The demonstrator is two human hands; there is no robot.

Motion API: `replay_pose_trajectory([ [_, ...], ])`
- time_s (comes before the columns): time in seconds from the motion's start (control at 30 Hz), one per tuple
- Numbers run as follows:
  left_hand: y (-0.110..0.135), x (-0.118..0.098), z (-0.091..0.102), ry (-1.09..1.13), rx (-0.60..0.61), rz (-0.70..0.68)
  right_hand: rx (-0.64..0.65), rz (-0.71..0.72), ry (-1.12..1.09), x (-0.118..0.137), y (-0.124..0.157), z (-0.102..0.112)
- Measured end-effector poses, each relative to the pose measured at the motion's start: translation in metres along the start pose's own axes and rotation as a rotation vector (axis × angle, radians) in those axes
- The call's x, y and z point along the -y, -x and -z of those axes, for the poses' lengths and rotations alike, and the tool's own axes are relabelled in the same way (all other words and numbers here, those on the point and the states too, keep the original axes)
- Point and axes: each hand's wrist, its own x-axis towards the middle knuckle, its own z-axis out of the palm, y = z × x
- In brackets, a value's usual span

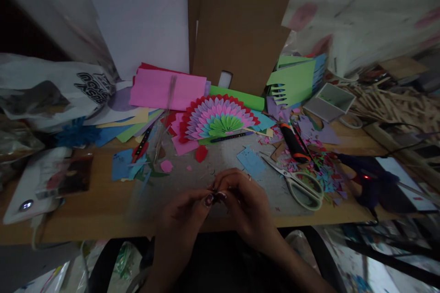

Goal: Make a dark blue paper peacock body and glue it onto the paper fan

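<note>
My left hand (182, 215) and my right hand (248, 201) meet over the front of a grey cutting mat (151, 199). Thumbs and fingertips of both are pinched together, and whatever is between them is too small and dark to make out. Beyond them stands a layered paper fan (220, 119) in red, purple, pink, blue and green. A red paper petal (201, 153) and a pink paper piece (167, 166) lie between hands and fan. Right of my right hand are a light blue paper piece (251, 161) and open scissors (299, 185) with pale handles.
Paper scraps (326, 169) are heaped at the right, beside a glue gun (364, 176) with a red light and an orange-black tool (294, 143). Behind stand cardboard (240, 23), pink sheets (168, 89) and green sheets (294, 82). A white device (32, 187) sits left.
</note>
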Motion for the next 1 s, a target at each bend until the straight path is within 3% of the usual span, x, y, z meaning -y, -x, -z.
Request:
replay_pose_trajectory([
  [0.23, -0.005, 0.004, -0.002, -0.007, 0.039, 0.049, 0.004, -0.047, -0.021, -0.007, 0.003, 0.001],
  [0.3, -0.007, 0.006, -0.001, -0.03, -0.007, 0.076, -0.013, -0.091, -0.015, -0.009, 0.006, 0.009],
  [0.43, -0.015, 0.013, 0.012, -0.107, -0.156, 0.088, -0.221, -0.171, 0.245, -0.02, 0.015, 0.042],
  [0.53, -0.027, 0.021, 0.027, -0.151, -0.183, 0.089, -0.317, -0.278, 0.507, -0.034, 0.018, 0.073],
  [0.7, -0.039, 0.027, 0.04, -0.213, -0.175, 0.083, -0.275, -0.391, 0.687, -0.055, 0.013, 0.096],
  [1.0, -0.042, 0.028, 0.041, -0.387, -0.242, 0.053, -0.101, -0.478, 0.99, -0.066, -0.004, 0.08],
])
